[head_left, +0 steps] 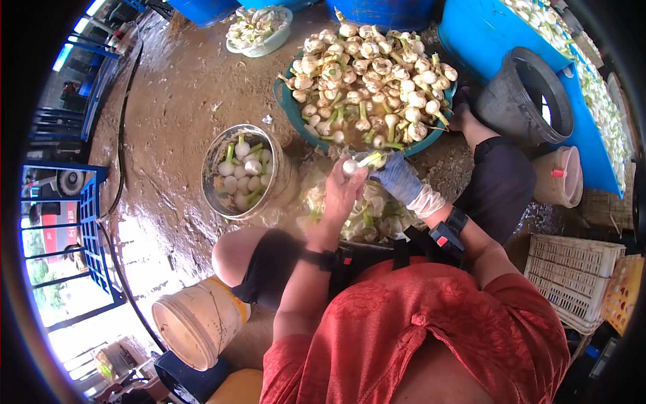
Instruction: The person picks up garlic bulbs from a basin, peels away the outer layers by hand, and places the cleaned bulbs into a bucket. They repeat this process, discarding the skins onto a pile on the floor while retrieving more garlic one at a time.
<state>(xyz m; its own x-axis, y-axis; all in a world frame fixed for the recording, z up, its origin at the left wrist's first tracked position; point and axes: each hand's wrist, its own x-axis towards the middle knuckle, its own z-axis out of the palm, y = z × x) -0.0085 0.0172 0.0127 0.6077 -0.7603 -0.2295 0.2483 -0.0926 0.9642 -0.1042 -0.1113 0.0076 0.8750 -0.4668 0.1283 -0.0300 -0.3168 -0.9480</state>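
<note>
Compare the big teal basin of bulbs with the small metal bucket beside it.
The teal basin is wide and shallow, heaped above its rim; the metal bucket is narrower and deeper, and its bulbs stay below the rim. The basin's bulbs look brownish and dirty, with roots on; the bucket's look clean and white. Both sit on the wet floor and hold white bulbs with green stems.
</note>
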